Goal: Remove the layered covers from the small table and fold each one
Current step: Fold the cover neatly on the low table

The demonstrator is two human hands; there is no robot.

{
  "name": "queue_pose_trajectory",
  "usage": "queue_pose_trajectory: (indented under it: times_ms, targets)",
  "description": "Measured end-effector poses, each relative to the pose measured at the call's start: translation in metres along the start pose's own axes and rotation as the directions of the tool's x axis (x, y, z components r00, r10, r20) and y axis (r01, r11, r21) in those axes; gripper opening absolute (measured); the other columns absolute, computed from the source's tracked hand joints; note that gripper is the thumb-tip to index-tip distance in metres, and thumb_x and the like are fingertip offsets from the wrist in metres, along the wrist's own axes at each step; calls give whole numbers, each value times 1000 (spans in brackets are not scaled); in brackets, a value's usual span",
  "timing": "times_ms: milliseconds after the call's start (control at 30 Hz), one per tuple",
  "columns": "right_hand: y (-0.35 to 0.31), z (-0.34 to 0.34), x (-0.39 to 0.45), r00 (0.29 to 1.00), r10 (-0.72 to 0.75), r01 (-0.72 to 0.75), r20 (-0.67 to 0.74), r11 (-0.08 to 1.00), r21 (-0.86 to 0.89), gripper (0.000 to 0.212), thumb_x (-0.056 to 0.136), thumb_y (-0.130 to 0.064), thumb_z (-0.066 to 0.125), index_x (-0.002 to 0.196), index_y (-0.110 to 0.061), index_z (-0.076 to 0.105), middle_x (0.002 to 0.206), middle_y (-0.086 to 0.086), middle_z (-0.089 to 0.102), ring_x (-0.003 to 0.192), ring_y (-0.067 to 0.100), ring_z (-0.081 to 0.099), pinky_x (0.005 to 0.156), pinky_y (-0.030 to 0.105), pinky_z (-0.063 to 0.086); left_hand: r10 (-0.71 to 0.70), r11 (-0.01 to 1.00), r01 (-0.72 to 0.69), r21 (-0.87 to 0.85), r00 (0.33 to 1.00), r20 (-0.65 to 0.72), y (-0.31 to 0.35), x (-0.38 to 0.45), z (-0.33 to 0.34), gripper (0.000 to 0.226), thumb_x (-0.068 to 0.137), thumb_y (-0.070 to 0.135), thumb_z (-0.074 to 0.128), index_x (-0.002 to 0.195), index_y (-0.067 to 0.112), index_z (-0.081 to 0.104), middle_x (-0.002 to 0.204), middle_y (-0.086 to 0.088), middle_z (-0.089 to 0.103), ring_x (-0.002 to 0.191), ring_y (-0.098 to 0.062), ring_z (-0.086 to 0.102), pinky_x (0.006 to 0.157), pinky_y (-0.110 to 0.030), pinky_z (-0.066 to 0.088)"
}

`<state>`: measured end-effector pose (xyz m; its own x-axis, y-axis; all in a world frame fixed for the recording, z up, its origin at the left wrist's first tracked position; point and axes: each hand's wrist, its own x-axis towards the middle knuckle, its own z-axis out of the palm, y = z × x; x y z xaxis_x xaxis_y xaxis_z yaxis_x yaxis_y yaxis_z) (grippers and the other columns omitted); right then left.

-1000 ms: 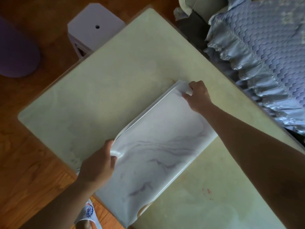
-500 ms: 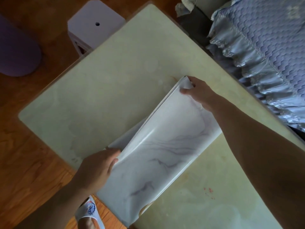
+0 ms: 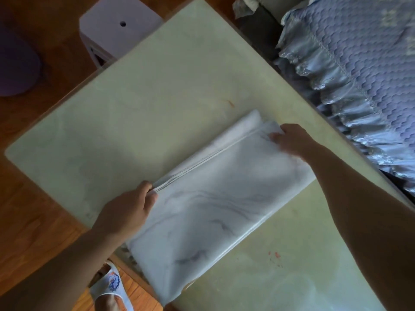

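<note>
Cover, folded, lies on worktop, near end overhanging edge. Left hand & right hand pinch layered edge corners. Risk: slick layers slip apart, stack slides off if grip eases.

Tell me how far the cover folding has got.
Done: the marbled white cover is off the table top and already folded into several layers, with stacked edges showing along its far side. In hand: the left hand grips one end of that layered edge and the right hand holds the other end. Left: finishing this fold. Whether the pale green surface is another cover, I cannot tell.
</note>
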<state>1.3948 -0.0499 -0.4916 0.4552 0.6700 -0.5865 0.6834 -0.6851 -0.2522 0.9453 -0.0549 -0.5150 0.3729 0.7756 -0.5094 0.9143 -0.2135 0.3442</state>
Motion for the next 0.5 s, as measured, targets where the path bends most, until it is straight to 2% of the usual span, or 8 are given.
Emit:
queue_pose_trajectory:
  times_ms: [100, 167, 267, 333, 400, 500]
  targets:
    - [5, 9, 2, 997, -17, 18, -70, 1000, 19, 33, 101, -34, 52, 78, -11, 50, 82, 10, 56, 86, 31, 57, 69, 32, 33, 27, 990, -21, 140, 999, -44, 7, -6, 3, 30, 105, 40, 34, 95, 21, 54, 71, -9, 66, 70, -38, 69, 56, -38, 47]
    - [-5, 16, 2, 990, -33, 42, -135, 997, 61, 33, 102, -34, 49, 77, -13, 46, 84, 13, 56, 89, 31, 55, 72, 31, 32, 75, 968, -51, 247, 993, -91, 6, -16, 1, 32, 99, 36, 35, 84, 18, 57, 58, -10, 61, 52, -38, 63, 47, -36, 45]
    - [-26, 26, 7, 980, 7, 25, -200, 988, 154, 26, 99, -37, 53, 88, -14, 52, 91, 15, 59, 84, 29, 53, 70, 30, 33, 38, 944, 16, 330, 987, -158, -1, -24, 0, 32, 97, 33, 37, 81, 15, 59, 61, -15, 56, 55, -40, 60, 50, -44, 46]
    - [-35, 30, 15, 980, 67, -36, -190, 986, 166, 23, 95, -38, 55, 94, -16, 56, 98, 14, 63, 85, 28, 52, 71, 30, 35, -13, 945, 74, 317, 982, -191, -3, -23, 1, 33, 97, 35, 37, 84, 13, 58, 65, -16, 56, 61, -42, 61, 52, -48, 47]
    - [-42, 31, 20, 981, 98, -76, -168, 988, 132, 28, 94, -37, 53, 105, -12, 59, 110, 16, 65, 97, 33, 58, 75, 30, 39, -10, 959, 74, 273, 973, -229, -3, -25, 3, 32, 96, 35, 41, 94, 8, 59, 71, -19, 59, 64, -43, 62, 53, -49, 49]
    - [-45, 35, 15, 976, 103, -73, -190, 985, 157, 36, 97, -32, 52, 128, -14, 52, 123, 17, 62, 112, 36, 59, 84, 34, 43, 113, 941, -24, 336, 962, -249, -11, -35, 8, 42, 98, 32, 40, 123, 5, 59, 81, -18, 58, 70, -41, 61, 58, -48, 47]
